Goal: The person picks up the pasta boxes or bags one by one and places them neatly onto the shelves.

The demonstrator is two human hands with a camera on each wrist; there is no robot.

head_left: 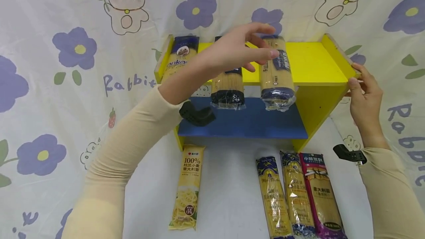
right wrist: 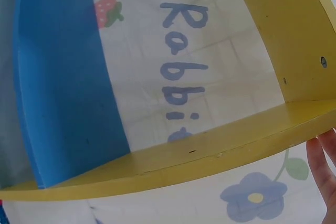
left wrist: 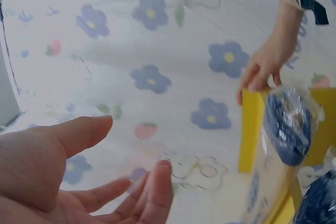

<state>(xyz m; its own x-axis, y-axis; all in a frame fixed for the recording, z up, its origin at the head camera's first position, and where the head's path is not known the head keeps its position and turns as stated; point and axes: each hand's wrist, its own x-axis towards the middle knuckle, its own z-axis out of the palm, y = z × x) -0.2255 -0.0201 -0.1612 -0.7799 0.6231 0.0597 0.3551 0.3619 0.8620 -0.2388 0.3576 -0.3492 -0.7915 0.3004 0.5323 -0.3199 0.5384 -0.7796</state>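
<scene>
From far off, at eleven o'clock in the head view, I see the noodle pack (head_left: 182,51) on top of the yellow shelf (head_left: 312,62). At seven, the long pack (head_left: 187,191) lies below the shelf. Just off the middle, toward one o'clock, the black pack (head_left: 228,84) is on the shelf top, with its end poking out over the edge. The left hand (head_left: 232,49) is above it, fingers spread, holding nothing. At two o'clock is the blue pack (head_left: 280,75), poking out too; the left wrist view shows me a gap between it and that hand. From five to four o'clock, two gold packs (head_left: 273,198) and the red pack (head_left: 322,194) lie in a row. At three, the right hand (head_left: 366,97) pinches the shelf's end.
</scene>
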